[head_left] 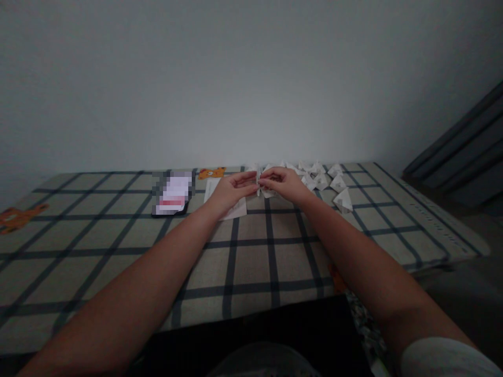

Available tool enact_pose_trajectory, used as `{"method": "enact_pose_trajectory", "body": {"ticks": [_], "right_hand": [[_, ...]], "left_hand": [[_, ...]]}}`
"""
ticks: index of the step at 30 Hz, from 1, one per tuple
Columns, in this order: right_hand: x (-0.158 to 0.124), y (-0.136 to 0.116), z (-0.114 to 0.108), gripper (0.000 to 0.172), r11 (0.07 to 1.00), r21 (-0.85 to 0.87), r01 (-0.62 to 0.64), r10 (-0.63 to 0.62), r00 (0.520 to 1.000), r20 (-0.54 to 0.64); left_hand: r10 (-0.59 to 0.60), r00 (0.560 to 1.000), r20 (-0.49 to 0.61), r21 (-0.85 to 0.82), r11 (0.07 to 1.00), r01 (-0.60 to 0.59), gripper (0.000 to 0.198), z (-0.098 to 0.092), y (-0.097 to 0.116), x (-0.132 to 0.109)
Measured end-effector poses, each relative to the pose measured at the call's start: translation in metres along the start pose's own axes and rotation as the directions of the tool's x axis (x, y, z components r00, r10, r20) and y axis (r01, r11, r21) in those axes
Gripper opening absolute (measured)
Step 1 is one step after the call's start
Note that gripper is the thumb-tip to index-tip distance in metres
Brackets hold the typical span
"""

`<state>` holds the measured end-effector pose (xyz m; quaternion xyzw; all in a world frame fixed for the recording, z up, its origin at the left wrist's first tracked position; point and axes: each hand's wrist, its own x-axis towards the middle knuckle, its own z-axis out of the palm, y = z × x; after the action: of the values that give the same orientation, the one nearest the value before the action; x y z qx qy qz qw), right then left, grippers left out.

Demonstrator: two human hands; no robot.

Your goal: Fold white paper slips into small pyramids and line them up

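Note:
My left hand [232, 189] and my right hand [283, 183] meet at the far middle of the table, fingers pinched together on a small piece of white folded paper [259, 184] held upright between them. Under my left hand lies a flat white sheet of paper [237, 209]. To the right of my right hand sit several small white folded paper shapes [329, 183], scattered on the cloth.
The table wears a beige checked cloth with dark lines [251, 262] and orange cartoon prints [212, 173]. A dark phone with a lit screen [173, 195] lies left of my hands. A plain wall stands behind; a dark curtain [463, 152] hangs at right.

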<state>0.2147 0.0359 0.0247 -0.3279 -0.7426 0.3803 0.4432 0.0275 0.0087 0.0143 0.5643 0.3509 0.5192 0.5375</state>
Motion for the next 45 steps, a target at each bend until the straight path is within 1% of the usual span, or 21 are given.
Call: {"method": "enact_pose_trajectory", "body": {"ticks": [3,7,11,16,20,23,26,31,34,37,42,45], "right_hand": [[-0.0002,0.0007,-0.0004,0.029,0.998,-0.054,0.028,-0.028,1.0,0.001],[-0.0007,-0.0001,-0.0007,0.028,0.991,-0.128,0.048,-0.049,0.999,-0.002],[0.0003,0.0027,-0.0009,0.029,0.992,-0.116,0.044,-0.045,0.999,-0.006],[0.001,0.0063,-0.0019,0.034,0.994,-0.095,0.062,-0.062,0.998,0.007],[0.0005,0.0059,-0.0024,0.036,0.995,-0.062,0.083,-0.082,0.996,0.029],[0.0005,0.0057,-0.0027,0.032,0.992,-0.063,0.105,-0.103,0.994,0.036],[0.0007,0.0064,-0.003,0.031,0.991,-0.092,0.096,-0.093,0.995,0.033],[0.0004,0.0059,-0.0032,0.029,0.987,-0.127,0.097,-0.096,0.995,0.016],[-0.0005,0.0037,-0.003,0.029,0.979,-0.162,0.126,-0.122,0.992,0.029],[-0.0013,0.0019,-0.0031,0.028,0.971,-0.192,0.14,-0.135,0.99,0.039],[-0.0024,-0.0005,-0.0043,0.027,0.985,-0.123,0.12,-0.113,0.992,0.064],[-0.0026,-0.0013,-0.0042,0.026,0.99,-0.087,0.11,-0.105,0.993,0.058]], "left_hand": [[0.003,1.0,0.008,0.008,1.0,-0.003,0.053,0.0002,-0.0012,0.0002],[-0.005,1.0,0.007,0.025,1.0,0.005,0.053,-0.0016,-0.0028,0.0024],[-0.007,0.999,0.034,-0.012,1.0,0.008,0.05,-0.002,-0.0028,0.0035],[0.007,1.0,0.023,-0.039,0.999,-0.007,0.052,-0.0015,-0.0024,0.0034],[0.031,0.999,0.006,-0.048,0.998,-0.031,0.047,-0.0024,-0.002,0.0032],[0.024,0.999,-0.048,-0.047,0.999,-0.026,0.043,-0.0023,-0.0003,0.0023],[0.003,0.996,-0.086,-0.056,0.998,-0.008,0.04,-0.0019,0.0022,0.0015],[-0.004,0.999,-0.034,-0.14,0.99,-0.001,0.031,-0.0033,0.0049,0.0017],[-0.006,0.999,-0.05,-0.139,0.99,-0.001,0.028,-0.0037,0.0049,0.0025],[-0.019,0.997,-0.07,-0.106,0.994,0.012,0.031,-0.003,0.0043,0.0029],[0.013,0.999,-0.044,-0.125,0.992,-0.018,0.035,-0.0031,0.0021,0.0034],[0.036,0.999,-0.03,-0.09,0.995,-0.039,0.039,-0.0044,-0.0004,0.0039]]}}
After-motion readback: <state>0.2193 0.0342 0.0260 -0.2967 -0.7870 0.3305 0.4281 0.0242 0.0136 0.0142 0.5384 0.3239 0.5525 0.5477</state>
